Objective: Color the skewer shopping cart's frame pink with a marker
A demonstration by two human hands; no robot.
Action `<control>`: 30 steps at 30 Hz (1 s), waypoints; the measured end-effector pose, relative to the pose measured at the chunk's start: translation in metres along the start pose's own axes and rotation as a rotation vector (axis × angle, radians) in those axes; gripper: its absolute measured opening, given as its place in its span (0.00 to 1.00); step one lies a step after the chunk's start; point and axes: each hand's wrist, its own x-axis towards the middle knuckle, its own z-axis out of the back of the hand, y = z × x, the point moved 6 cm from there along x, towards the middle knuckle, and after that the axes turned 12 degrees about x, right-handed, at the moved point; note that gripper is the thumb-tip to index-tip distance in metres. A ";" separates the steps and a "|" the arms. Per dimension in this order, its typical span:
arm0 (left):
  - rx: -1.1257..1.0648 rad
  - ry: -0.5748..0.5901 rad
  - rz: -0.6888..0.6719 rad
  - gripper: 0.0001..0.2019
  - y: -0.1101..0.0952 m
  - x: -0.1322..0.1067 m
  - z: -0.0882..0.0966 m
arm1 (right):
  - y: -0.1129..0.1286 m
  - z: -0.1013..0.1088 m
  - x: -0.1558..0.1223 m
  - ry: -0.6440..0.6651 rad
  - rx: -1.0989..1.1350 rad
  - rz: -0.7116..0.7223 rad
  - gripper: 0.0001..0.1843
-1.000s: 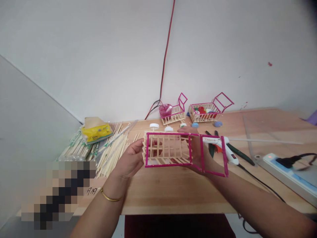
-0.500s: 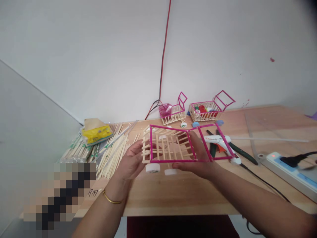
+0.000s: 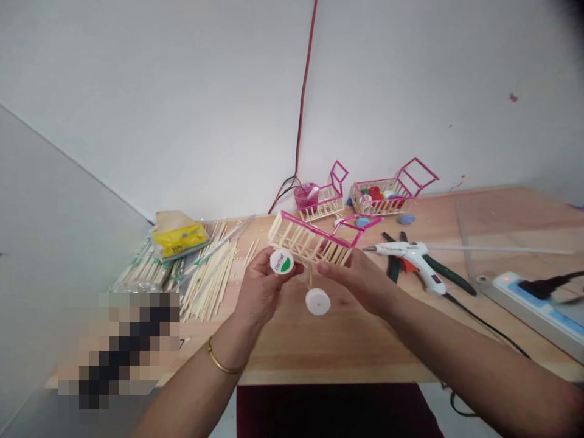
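Note:
A miniature shopping cart (image 3: 310, 240) of pale wooden sticks, with a pink rim and handle, is held up over the table, tilted so its side and underside face me. My right hand (image 3: 360, 277) is closed around its right end, the thumb on the lower edge. My left hand (image 3: 262, 286) pinches the cart's left end by a white bottle-cap wheel (image 3: 281, 262) with a green mark. Another white wheel (image 3: 318, 302) hangs lower on a stick axle. Some left fingers are hidden behind the wheel and frame.
Two finished-looking carts (image 3: 381, 198) stand by the wall, one holding a pink cup (image 3: 306, 196). At right lie a white glue gun (image 3: 417, 258), dark-handled pliers (image 3: 449, 278) and a power strip (image 3: 538, 310). Loose sticks (image 3: 212, 280) and a yellow packet (image 3: 179, 240) are at left.
The cart has been tipped, so its open top has turned away and its side and wheels show. My left hand has shifted right, onto the near left wheel.

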 end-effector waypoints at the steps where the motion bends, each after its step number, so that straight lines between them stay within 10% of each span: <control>1: -0.002 0.006 0.006 0.14 0.001 0.001 0.000 | -0.002 0.001 0.001 -0.005 0.006 -0.015 0.21; 16: -0.049 -0.028 0.175 0.13 0.017 0.005 0.003 | -0.033 0.008 0.001 -0.137 0.146 -0.282 0.27; 30: -0.116 -0.109 0.184 0.13 0.026 0.009 0.006 | -0.030 0.006 0.005 -0.214 0.009 -0.196 0.22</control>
